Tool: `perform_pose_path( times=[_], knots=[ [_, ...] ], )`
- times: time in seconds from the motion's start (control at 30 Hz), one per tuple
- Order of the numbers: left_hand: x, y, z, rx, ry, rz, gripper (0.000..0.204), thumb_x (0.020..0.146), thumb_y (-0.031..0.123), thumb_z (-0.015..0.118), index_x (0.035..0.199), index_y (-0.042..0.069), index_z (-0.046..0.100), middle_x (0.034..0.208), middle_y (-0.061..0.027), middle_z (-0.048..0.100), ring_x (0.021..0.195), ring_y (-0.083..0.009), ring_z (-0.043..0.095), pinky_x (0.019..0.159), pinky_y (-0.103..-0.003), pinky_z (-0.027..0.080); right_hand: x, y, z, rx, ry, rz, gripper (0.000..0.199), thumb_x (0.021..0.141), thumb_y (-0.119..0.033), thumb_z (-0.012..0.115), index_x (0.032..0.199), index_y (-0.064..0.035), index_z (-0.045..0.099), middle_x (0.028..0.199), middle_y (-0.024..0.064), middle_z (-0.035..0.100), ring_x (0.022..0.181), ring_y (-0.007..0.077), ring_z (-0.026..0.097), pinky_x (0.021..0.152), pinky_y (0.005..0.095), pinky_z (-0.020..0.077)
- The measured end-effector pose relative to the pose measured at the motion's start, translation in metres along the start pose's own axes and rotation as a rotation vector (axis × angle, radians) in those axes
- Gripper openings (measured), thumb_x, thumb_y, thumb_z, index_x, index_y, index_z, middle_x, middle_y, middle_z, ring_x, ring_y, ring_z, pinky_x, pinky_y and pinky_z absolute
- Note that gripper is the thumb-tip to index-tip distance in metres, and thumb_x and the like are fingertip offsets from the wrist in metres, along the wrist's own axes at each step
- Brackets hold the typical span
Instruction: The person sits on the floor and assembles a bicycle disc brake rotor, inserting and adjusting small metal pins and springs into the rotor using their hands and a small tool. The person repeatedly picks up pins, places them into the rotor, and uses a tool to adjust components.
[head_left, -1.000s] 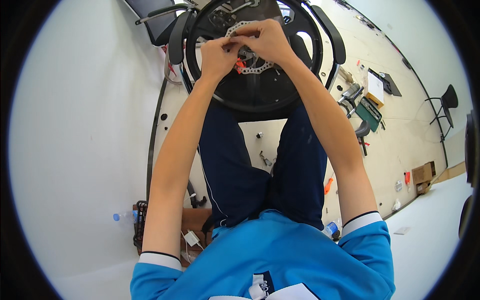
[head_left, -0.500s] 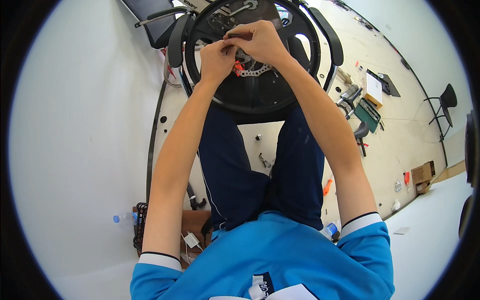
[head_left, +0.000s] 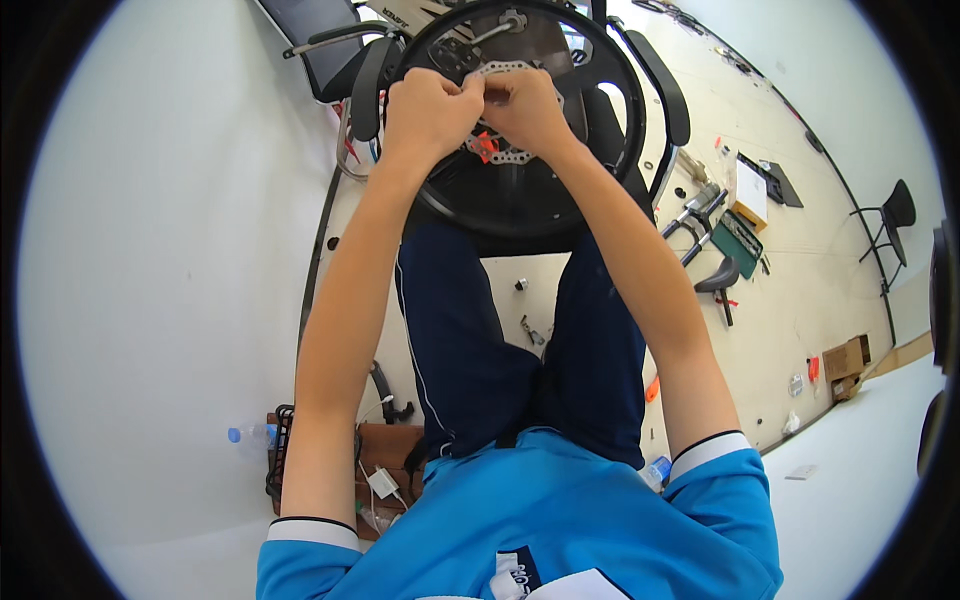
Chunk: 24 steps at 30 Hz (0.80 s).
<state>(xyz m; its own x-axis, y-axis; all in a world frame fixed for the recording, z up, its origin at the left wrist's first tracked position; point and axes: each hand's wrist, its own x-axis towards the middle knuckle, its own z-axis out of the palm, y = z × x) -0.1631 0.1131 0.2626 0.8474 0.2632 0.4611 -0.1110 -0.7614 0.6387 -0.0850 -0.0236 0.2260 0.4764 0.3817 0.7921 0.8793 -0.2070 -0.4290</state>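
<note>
A black wheel point(head_left: 636, 115) with a perforated silver brake disc point(head_left: 515, 157) lies in front of me, across a black chair seat with armrests. Over the disc, near the wheel's middle, my left hand point(head_left: 430, 115) and my right hand point(head_left: 527, 112) come together with fingertips pinched. Whatever sits between those fingers is hidden. A small orange-red piece point(head_left: 484, 147) shows on the disc just below my hands. Beyond them are a silver crank arm point(head_left: 490, 35) and a dark mechanical part point(head_left: 452, 52).
Chair armrests point(head_left: 658, 85) flank the wheel. On the floor to the right are a black saddle point(head_left: 718, 276), a green tool case point(head_left: 738, 243) and a white-topped box point(head_left: 750, 193). Behind them stands a black chair point(head_left: 890, 212). A plastic bottle point(head_left: 252, 435) lies at lower left, beside a white adapter point(head_left: 382, 483).
My hands have moved slightly nearer to me, and the right hand has turned, its fingers now curled down. A small dark item seen at its fingertips is now out of sight.
</note>
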Motion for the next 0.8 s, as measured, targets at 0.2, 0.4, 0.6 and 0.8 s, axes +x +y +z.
perform_pose_path(
  times=[0.2, 0.4, 0.6, 0.8],
  knots=[
    [-0.005, 0.001, 0.011, -0.237, 0.075, -0.154, 0.043, 0.084, 0.032, 0.064, 0.062, -0.005, 0.067, 0.060, -0.0173, 0.064, 0.057, -0.0277, 0.064, 0.060, -0.035, 0.050, -0.008, 0.006, 0.016, 0.136, 0.156, -0.034, 0.011, 0.078, -0.007, 0.072, 0.087, -0.0009, 0.074, 0.075, 0.0137, 0.072, 0.064, 0.0219, 0.069, 0.063, 0.0296, 0.0526],
    [-0.017, 0.018, 0.015, -0.109, 0.186, -0.077, 0.044, 0.084, 0.029, 0.063, 0.063, -0.009, 0.064, 0.064, -0.0267, 0.064, 0.066, -0.0391, 0.069, 0.067, -0.040, 0.053, -0.011, 0.004, 0.022, 0.112, 0.224, -0.012, 0.011, 0.077, -0.008, 0.072, 0.083, 0.0002, 0.072, 0.073, 0.0175, 0.068, 0.064, 0.0305, 0.068, 0.060, 0.0330, 0.0519],
    [-0.016, 0.012, 0.016, -0.040, 0.158, -0.021, 0.044, 0.087, 0.031, 0.063, 0.072, -0.010, 0.066, 0.072, -0.0289, 0.065, 0.074, -0.0400, 0.069, 0.073, -0.043, 0.051, -0.016, 0.000, 0.022, 0.113, 0.272, -0.009, 0.011, 0.077, -0.010, 0.072, 0.082, 0.0000, 0.072, 0.073, 0.0189, 0.067, 0.066, 0.0324, 0.068, 0.062, 0.0341, 0.0527],
    [-0.022, 0.008, 0.016, -0.309, 0.023, -0.024, 0.046, 0.094, 0.037, 0.061, 0.077, -0.005, 0.070, 0.061, -0.0080, 0.059, 0.062, -0.0179, 0.057, 0.064, -0.032, 0.045, -0.017, -0.003, 0.013, 0.082, 0.257, -0.041, 0.010, 0.074, -0.005, 0.072, 0.082, -0.0006, 0.072, 0.072, 0.0184, 0.068, 0.065, 0.0327, 0.068, 0.062, 0.0331, 0.0529]
  ],
)
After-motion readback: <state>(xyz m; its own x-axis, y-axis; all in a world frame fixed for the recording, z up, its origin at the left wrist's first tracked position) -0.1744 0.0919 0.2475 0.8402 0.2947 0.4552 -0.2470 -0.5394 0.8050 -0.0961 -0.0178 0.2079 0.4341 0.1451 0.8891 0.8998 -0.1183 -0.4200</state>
